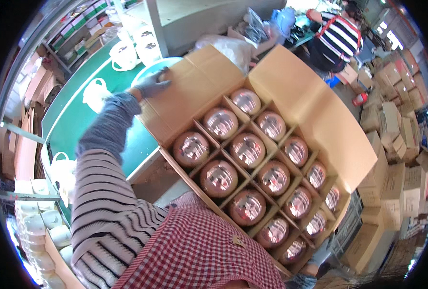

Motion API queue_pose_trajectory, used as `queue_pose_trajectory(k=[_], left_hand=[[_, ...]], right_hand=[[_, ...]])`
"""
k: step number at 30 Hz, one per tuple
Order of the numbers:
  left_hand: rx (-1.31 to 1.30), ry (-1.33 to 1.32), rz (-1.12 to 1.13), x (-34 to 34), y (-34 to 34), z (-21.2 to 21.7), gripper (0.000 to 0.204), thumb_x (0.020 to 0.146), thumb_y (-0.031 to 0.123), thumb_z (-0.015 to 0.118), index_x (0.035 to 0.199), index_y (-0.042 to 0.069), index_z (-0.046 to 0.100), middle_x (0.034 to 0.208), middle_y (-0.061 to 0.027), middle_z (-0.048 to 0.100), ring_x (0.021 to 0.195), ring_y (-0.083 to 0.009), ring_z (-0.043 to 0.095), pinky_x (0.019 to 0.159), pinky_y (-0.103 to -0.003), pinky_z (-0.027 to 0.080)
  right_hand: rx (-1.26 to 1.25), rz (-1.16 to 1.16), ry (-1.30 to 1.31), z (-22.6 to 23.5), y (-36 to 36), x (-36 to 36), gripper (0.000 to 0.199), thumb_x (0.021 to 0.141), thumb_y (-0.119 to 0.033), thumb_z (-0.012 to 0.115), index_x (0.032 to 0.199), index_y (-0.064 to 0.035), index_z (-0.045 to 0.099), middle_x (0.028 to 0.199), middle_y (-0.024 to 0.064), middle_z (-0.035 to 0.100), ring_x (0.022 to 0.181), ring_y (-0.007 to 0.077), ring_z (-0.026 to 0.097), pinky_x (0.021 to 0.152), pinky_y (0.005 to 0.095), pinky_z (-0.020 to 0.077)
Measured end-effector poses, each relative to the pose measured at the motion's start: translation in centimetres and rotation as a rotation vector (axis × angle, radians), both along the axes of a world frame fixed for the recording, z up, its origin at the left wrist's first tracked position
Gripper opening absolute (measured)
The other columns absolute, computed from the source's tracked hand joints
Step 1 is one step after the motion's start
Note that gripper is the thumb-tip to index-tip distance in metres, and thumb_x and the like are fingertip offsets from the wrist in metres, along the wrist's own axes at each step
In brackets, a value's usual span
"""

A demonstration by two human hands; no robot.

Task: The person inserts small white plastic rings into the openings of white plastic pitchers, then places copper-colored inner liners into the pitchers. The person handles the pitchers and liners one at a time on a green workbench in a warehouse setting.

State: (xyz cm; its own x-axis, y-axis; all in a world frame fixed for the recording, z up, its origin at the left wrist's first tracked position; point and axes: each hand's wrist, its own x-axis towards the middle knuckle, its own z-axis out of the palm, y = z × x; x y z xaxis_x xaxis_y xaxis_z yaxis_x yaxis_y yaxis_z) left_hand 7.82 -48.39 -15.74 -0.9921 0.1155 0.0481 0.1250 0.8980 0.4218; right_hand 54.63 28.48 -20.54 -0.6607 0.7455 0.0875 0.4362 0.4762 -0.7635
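Observation:
An open cardboard carton [178, 176] sits at a slant in front of me, close against my checked apron. Cardboard dividers split it into cells, and each visible cell holds a shiny rose-copper globe [247, 150]; their undersides are hidden. My left hand [154, 84], in a grey glove, grips the edge of the raised far-left flap [194, 89]. At the carton's near right corner, my right hand [321, 253], also gloved, holds the outer side; its fingers are partly hidden. Another wide flap [310, 111] stands folded outward along the far right side.
A green-topped table [74, 139] curves along the left, bearing white handled jugs [97, 95]. White cups [36, 224] are stacked at lower left. Cardboard boxes [392, 188] pile up on the right. A person in a striped top [339, 36] works at the back, near a red extinguisher [360, 99].

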Motion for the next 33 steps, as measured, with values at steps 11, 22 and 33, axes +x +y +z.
queue_pose_trajectory(k=[11, 22, 33], left_hand=[[0.445, -0.31, 0.087, 2.0, 2.7, -7.7, 0.066, 0.098, 0.05, 0.056, 0.15, 0.011, 0.047, 0.152, -0.015, 0.048, 0.139, -0.0277, 0.045, 0.117, -0.036, 0.033], [1.0, -0.602, -0.194, 8.8, 10.2, -15.9, 0.073, 0.104, 0.056, 0.042, 0.15, -0.001, 0.041, 0.154, -0.0166, 0.045, 0.141, -0.0257, 0.043, 0.12, -0.036, 0.029], [0.998, -0.31, -0.046, 17.2, 6.7, -3.2, 0.054, 0.103, 0.038, 0.055, 0.136, -0.004, 0.057, 0.137, -0.0136, 0.06, 0.123, -0.0182, 0.057, 0.108, -0.032, 0.044]], right_hand=[[-0.223, -0.185, -0.097, -6.0, 6.1, 2.8, 0.046, 0.106, -0.023, 0.051, 0.142, 0.0051, 0.052, 0.14, 0.0164, 0.057, 0.12, 0.0257, 0.056, 0.104, 0.0356, 0.0454], [-0.139, -0.141, -0.148, -5.1, 3.0, 0.6, 0.046, 0.107, -0.022, 0.048, 0.145, 0.0039, 0.049, 0.143, 0.0157, 0.055, 0.125, 0.0263, 0.054, 0.106, 0.0355, 0.0441], [-0.006, 0.046, -0.147, -3.7, 1.8, 0.3, 0.046, 0.108, -0.021, 0.045, 0.147, 0.0028, 0.046, 0.146, 0.015, 0.052, 0.129, 0.0268, 0.051, 0.108, 0.0355, 0.0428]])
